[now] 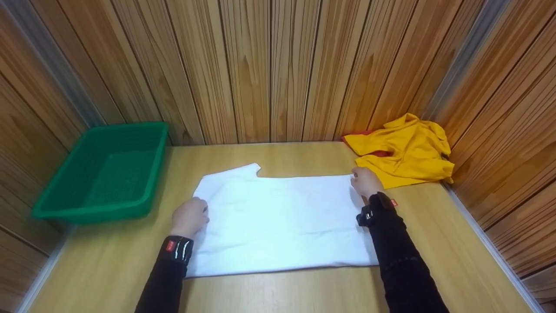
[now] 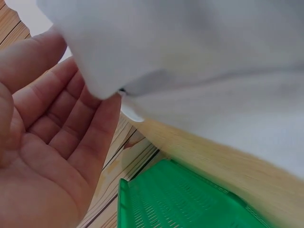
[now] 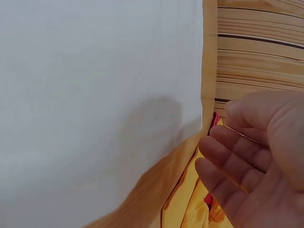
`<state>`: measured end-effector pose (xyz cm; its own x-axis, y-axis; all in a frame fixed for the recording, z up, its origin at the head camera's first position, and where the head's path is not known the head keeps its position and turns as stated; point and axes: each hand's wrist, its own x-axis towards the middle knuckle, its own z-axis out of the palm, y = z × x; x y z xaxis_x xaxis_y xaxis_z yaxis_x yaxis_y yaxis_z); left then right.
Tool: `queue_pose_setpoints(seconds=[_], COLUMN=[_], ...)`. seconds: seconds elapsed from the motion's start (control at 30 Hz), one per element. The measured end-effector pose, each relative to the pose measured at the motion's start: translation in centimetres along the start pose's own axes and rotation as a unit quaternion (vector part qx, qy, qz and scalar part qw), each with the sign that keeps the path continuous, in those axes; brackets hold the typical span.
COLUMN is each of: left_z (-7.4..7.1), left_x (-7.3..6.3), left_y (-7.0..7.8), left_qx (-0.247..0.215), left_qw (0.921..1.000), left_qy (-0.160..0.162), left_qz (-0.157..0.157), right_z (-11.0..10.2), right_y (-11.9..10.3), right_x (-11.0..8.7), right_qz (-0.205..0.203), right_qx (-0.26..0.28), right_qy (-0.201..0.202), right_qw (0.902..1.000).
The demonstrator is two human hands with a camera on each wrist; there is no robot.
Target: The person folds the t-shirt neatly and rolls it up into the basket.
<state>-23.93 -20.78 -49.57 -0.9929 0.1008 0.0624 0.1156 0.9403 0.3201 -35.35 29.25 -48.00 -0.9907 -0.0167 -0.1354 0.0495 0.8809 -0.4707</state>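
A white T-shirt [image 1: 282, 221], folded over, lies flat on the table with a sleeve [image 1: 230, 171] jutting out at its far left. At its left side, my left hand [image 1: 190, 216] pinches the edge; in the left wrist view the thumb and fingers [image 2: 90, 123] meet a raised part of the white cloth [image 2: 190, 52]. My right hand [image 1: 367, 181] is beside the far right corner. In the right wrist view, its loosely bent fingers [image 3: 228, 166] hold nothing and stay just off the corner of the shirt [image 3: 95, 95].
At the left a green plastic basket [image 1: 147, 191] stands against the wooden wall. Crumpled yellow cloth [image 1: 408, 148] with some red fabric [image 1: 382, 153] lies in the far right corner, close to my right hand. Wood-panelled walls [image 1: 252, 69] enclose the table [image 1: 278, 291] at the back and sides.
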Motion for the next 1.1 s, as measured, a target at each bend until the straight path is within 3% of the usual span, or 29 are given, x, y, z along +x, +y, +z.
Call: queue_pose_setpoints(seconds=[0.17, 0.4, 0.73, 0.97, 1.1], left_z=[0.0, 0.1, 0.2, -0.3, -1.0], left_x=[0.1, 0.1, -0.1, 0.4, 0.8], left_y=[0.1, -0.1, -0.1, -0.4, -0.6], left_qx=[0.008, 0.006, 0.001, -0.054, -0.092], left_qw=[0.9999, 1.0000, 1.0000, 0.9975, 0.9929], left_qy=[0.002, -0.001, -0.002, -0.026, -0.016], left_qz=[0.009, 0.001, 0.002, -0.037, -0.075], right_z=[0.5, 1.4, 2.2, 2.0, 2.0], right_y=[0.0, 0.5, 1.0, 1.2, 0.9], right_x=[0.2, 0.2, 0.0, -0.4, -0.6], right_qz=[0.013, 0.003, 0.035, 0.021, 0.017], right_qx=[0.001, -0.016, -0.037, -0.030, -0.035], right_qy=[-0.007, 0.027, 0.027, 0.034, 0.032], right_qw=[0.9999, 0.9995, 0.9983, 0.9988, 0.9987])
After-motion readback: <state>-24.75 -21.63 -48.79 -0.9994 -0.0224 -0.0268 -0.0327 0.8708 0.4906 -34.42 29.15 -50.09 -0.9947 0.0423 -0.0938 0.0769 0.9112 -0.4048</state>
